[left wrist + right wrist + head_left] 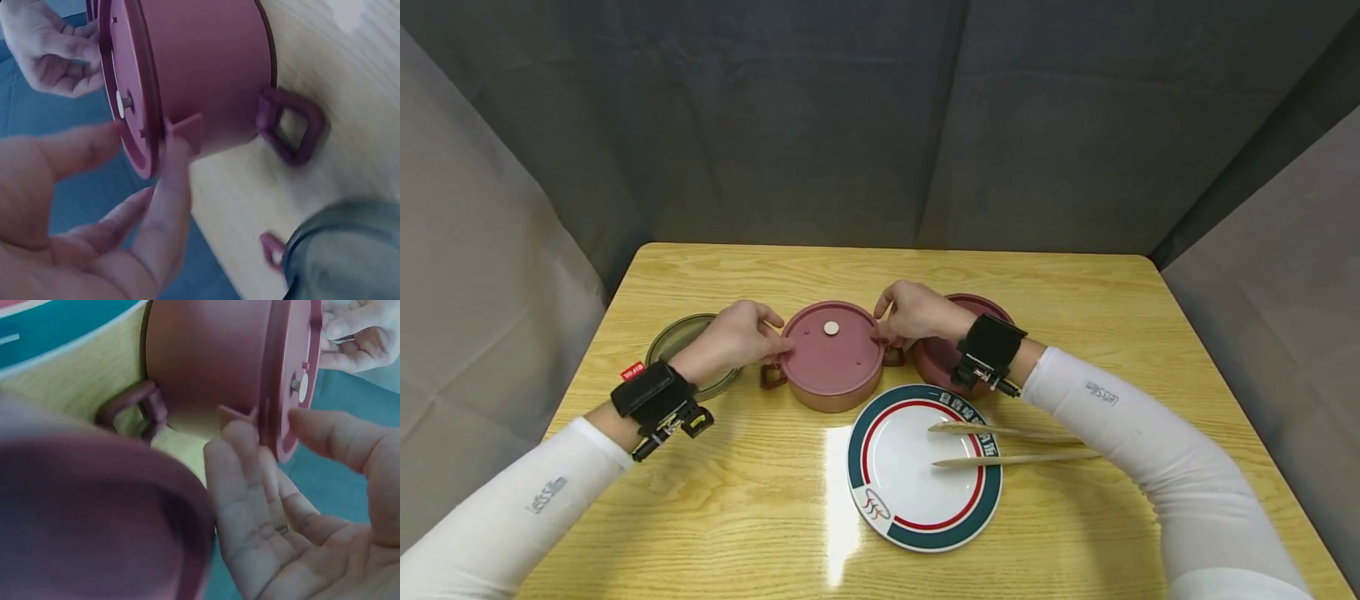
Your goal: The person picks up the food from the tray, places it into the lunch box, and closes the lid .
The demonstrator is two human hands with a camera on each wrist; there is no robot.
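Observation:
A round maroon container (833,385) with a maroon lid (831,346) stands mid-table; the lid has a white knob. My left hand (778,346) is at the lid's left edge. In the left wrist view the left hand (147,140) has its thumb on the lid top (125,69) and a finger under a small side tab (190,128). My right hand (880,329) pinches the right edge the same way. The right wrist view shows the right hand (269,425) with a finger at the tab (234,414) and the thumb by the lid (294,356).
A second maroon bowl (936,362) sits open behind my right wrist. A clear grey lid (681,333) lies to the left. A white plate (917,467) with a red and teal rim lies near me, with two chopsticks (1015,446) across it.

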